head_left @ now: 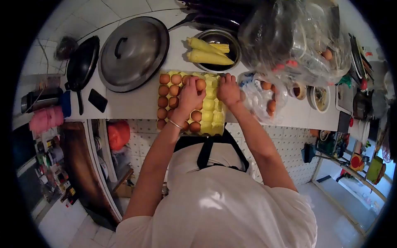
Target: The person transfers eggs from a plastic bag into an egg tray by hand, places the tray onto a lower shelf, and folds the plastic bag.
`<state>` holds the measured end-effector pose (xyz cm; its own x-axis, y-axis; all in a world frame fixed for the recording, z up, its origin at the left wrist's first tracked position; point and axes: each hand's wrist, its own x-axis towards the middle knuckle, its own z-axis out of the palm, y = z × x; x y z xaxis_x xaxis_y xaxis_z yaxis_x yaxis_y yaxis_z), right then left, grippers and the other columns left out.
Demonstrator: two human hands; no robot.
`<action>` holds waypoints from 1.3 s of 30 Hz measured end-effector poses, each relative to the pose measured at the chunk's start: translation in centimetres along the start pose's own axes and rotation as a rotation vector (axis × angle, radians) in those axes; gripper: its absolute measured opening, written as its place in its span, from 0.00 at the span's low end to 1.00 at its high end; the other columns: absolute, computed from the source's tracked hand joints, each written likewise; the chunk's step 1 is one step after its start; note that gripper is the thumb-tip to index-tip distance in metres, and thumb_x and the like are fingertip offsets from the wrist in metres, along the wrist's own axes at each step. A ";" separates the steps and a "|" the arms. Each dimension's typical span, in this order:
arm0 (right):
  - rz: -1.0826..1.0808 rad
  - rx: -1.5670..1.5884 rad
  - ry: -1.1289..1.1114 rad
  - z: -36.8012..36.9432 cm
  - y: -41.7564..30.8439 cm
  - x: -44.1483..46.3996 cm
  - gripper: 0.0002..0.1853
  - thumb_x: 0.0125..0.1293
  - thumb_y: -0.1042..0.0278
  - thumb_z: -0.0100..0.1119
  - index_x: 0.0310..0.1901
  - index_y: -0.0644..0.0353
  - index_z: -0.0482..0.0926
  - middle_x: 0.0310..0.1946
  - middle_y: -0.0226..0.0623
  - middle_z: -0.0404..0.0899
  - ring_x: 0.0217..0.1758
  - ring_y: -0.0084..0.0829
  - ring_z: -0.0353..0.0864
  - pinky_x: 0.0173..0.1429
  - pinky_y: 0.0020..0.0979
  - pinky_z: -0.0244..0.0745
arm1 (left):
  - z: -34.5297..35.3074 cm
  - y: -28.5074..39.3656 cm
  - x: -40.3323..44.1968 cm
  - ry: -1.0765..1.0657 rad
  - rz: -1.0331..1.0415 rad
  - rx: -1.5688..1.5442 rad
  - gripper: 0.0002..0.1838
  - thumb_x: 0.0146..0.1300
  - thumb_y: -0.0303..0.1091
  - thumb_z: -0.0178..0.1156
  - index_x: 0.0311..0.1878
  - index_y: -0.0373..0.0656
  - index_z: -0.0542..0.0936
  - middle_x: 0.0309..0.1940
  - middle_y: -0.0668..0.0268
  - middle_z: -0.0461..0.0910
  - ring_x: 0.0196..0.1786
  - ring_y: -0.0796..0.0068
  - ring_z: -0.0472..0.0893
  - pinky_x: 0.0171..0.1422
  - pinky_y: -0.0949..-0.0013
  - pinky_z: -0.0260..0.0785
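Note:
A yellow egg tray (208, 105) lies at the counter's front edge, with brown eggs (163, 90) filling its left and middle columns and bare cups on its right side. My left hand (191, 97), with a bracelet on the wrist, reaches over the eggs. Its fingers and thumb close around a brown egg (200, 84) in the tray's upper middle. At the tray's upper right edge, my right hand (228, 90) is closed with curled fingers on the rim. To its right is a clear plastic bag (258, 101) with several brown eggs inside.
Behind the tray stands a metal bowl (235, 58) with corn (209, 58). A large lidded pan (136, 53), a black frying pan (82, 64) and a phone (97, 100) are at left. A big plastic bag (293, 37), small bowls (319, 98) and eggplants (219, 20) stand farther back and right.

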<state>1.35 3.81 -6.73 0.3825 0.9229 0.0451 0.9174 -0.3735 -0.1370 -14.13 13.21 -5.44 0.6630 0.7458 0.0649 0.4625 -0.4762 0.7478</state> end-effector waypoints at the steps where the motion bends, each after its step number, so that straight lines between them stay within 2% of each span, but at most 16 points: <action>1: -0.031 0.004 0.036 0.6 0.5 0.0 0.15 0.50 0.67 0.56 0.39 0.65 0.75 0.42 0.43 0.71 0.48 0.42 0.70 0.48 0.38 0.74 | 0.0 0.0 -0.1 -0.006 0.002 0.003 0.26 0.53 0.39 0.64 0.52 0.42 0.65 0.44 0.51 0.75 0.41 0.46 0.78 0.42 0.50 0.72; 5: -0.137 -0.096 0.010 2.1 2.1 1.0 0.12 0.50 0.69 0.54 0.36 0.66 0.76 0.39 0.44 0.74 0.46 0.43 0.72 0.47 0.36 0.74 | 0.0 0.3 0.0 -0.031 -0.017 0.017 0.26 0.53 0.39 0.63 0.52 0.43 0.66 0.43 0.51 0.75 0.40 0.46 0.78 0.42 0.49 0.73; 7: -0.018 0.017 0.038 1.4 2.1 1.6 0.10 0.50 0.71 0.53 0.34 0.65 0.77 0.35 0.44 0.77 0.45 0.43 0.75 0.43 0.37 0.76 | -0.1 0.4 0.0 -0.018 0.004 0.034 0.26 0.53 0.39 0.63 0.52 0.43 0.66 0.42 0.51 0.75 0.40 0.46 0.78 0.42 0.49 0.73; 10: -0.040 0.133 0.076 2.1 3.1 2.4 0.08 0.49 0.72 0.54 0.31 0.64 0.78 0.29 0.45 0.79 0.40 0.45 0.78 0.41 0.40 0.77 | -0.1 0.6 0.3 0.001 0.034 0.081 0.25 0.52 0.39 0.63 0.51 0.44 0.66 0.42 0.51 0.75 0.39 0.46 0.78 0.42 0.49 0.73; 14: 0.047 0.197 0.136 3.2 4.0 2.8 0.06 0.49 0.72 0.56 0.29 0.62 0.79 0.27 0.46 0.80 0.35 0.46 0.80 0.40 0.41 0.77 | -0.2 1.4 0.3 -0.012 -0.053 0.053 0.25 0.52 0.37 0.64 0.51 0.43 0.67 0.43 0.52 0.75 0.41 0.49 0.79 0.43 0.53 0.74; 16: 0.254 0.440 0.105 2.9 4.1 2.9 0.04 0.51 0.71 0.59 0.28 0.61 0.79 0.28 0.46 0.80 0.33 0.45 0.81 0.40 0.39 0.76 | -0.1 1.3 0.3 -0.037 -0.081 0.070 0.25 0.53 0.35 0.64 0.52 0.41 0.68 0.43 0.52 0.74 0.42 0.52 0.79 0.44 0.56 0.73; 19: 0.360 0.647 0.057 2.8 4.6 2.8 0.04 0.53 0.72 0.61 0.30 0.60 0.80 0.27 0.46 0.80 0.32 0.41 0.81 0.38 0.37 0.75 | 0.0 1.4 0.4 -0.006 -0.059 0.068 0.24 0.52 0.34 0.64 0.52 0.42 0.68 0.44 0.53 0.74 0.44 0.52 0.78 0.44 0.56 0.73; 21: 0.375 0.771 0.032 4.7 5.9 3.1 0.04 0.53 0.72 0.61 0.32 0.59 0.81 0.27 0.45 0.80 0.31 0.39 0.81 0.38 0.35 0.75 | 0.0 1.5 0.5 0.073 -0.002 0.002 0.25 0.50 0.34 0.64 0.52 0.45 0.68 0.44 0.53 0.74 0.40 0.47 0.78 0.43 0.51 0.74; 23: 0.388 0.896 0.008 5.1 6.8 3.1 0.05 0.53 0.72 0.60 0.33 0.58 0.82 0.27 0.44 0.81 0.30 0.38 0.81 0.37 0.33 0.75 | -0.1 1.4 0.4 0.054 0.011 0.038 0.24 0.50 0.33 0.64 0.52 0.45 0.68 0.45 0.54 0.74 0.40 0.48 0.78 0.43 0.51 0.74; 25: 0.599 1.294 -0.093 4.5 7.4 3.0 0.06 0.52 0.73 0.60 0.32 0.55 0.83 0.26 0.40 0.82 0.29 0.34 0.81 0.37 0.30 0.74 | 0.0 1.2 0.4 0.035 0.024 0.077 0.24 0.50 0.31 0.63 0.52 0.45 0.69 0.45 0.54 0.74 0.41 0.49 0.78 0.43 0.51 0.74; 29: 0.618 1.220 -0.222 5.1 8.4 3.4 0.06 0.48 0.74 0.60 0.29 0.53 0.83 0.27 0.37 0.83 0.30 0.34 0.82 0.38 0.31 0.75 | 0.1 1.4 0.2 0.052 0.081 0.154 0.23 0.49 0.30 0.63 0.51 0.45 0.71 0.45 0.57 0.74 0.47 0.53 0.76 0.47 0.54 0.73; 31: 0.461 0.765 -0.190 4.0 8.0 3.6 0.07 0.45 0.74 0.60 0.28 0.52 0.83 0.27 0.37 0.83 0.33 0.37 0.83 0.39 0.33 0.75 | -0.5 2.6 0.5 0.054 0.089 0.191 0.23 0.48 0.30 0.63 0.51 0.44 0.72 0.45 0.59 0.75 0.48 0.53 0.75 0.50 0.56 0.71; 32: 0.465 0.767 -0.186 3.5 7.6 3.5 0.07 0.45 0.74 0.60 0.28 0.52 0.83 0.27 0.37 0.83 0.33 0.37 0.83 0.39 0.33 0.75 | -0.9 3.2 0.8 -0.003 0.091 0.272 0.23 0.48 0.29 0.62 0.50 0.44 0.72 0.44 0.58 0.75 0.49 0.53 0.74 0.51 0.57 0.70; 34: 0.380 0.563 -0.079 3.2 7.1 3.2 0.07 0.45 0.72 0.61 0.28 0.51 0.84 0.29 0.39 0.83 0.36 0.40 0.83 0.41 0.36 0.76 | -0.8 3.1 1.2 -0.061 0.095 0.354 0.22 0.47 0.28 0.62 0.49 0.44 0.73 0.44 0.58 0.75 0.49 0.54 0.73 0.52 0.57 0.70; 36: 0.396 0.552 -0.079 3.0 6.8 3.0 0.07 0.47 0.70 0.60 0.30 0.52 0.83 0.30 0.40 0.83 0.36 0.41 0.83 0.41 0.35 0.76 | -0.1 1.7 1.8 0.090 0.164 0.257 0.20 0.46 0.25 0.60 0.47 0.40 0.73 0.45 0.55 0.74 0.52 0.51 0.71 0.55 0.57 0.69; 39: 0.455 0.537 -0.075 2.5 5.9 2.7 0.08 0.50 0.69 0.60 0.34 0.54 0.83 0.31 0.42 0.83 0.37 0.41 0.83 0.42 0.34 0.76 | 0.2 1.0 2.3 0.005 0.126 0.274 0.20 0.45 0.25 0.60 0.46 0.40 0.74 0.44 0.55 0.73 0.52 0.49 0.70 0.58 0.57 0.66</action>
<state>7.56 4.35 -9.95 0.6891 0.6971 -0.1981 0.4799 -0.6438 -0.5959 -12.01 14.28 -4.68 0.7230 0.6745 0.1494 0.5189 -0.6730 0.5272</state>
